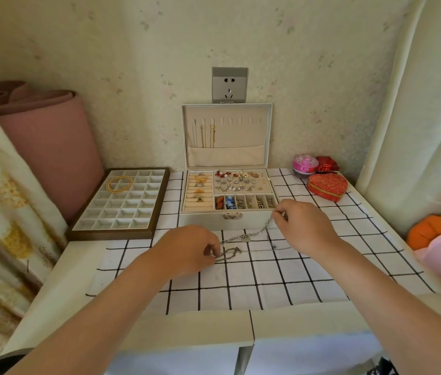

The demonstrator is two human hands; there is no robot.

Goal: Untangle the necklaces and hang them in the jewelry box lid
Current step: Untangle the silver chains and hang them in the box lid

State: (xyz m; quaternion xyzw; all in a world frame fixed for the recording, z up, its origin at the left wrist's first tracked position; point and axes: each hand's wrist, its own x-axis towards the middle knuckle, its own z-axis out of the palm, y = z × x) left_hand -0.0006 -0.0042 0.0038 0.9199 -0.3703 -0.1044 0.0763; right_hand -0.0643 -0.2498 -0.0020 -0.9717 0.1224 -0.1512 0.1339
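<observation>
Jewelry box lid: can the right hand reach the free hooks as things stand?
Probably yes. The lid stands open, with nothing between it and the right hand, and the hooks right of the two gold chains look free. But that hand pinches the tangled silver necklaces, which the left hand also holds.

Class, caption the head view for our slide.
Tangled silver necklaces pinched by left hand and right hand before the open jewelry box.
</observation>
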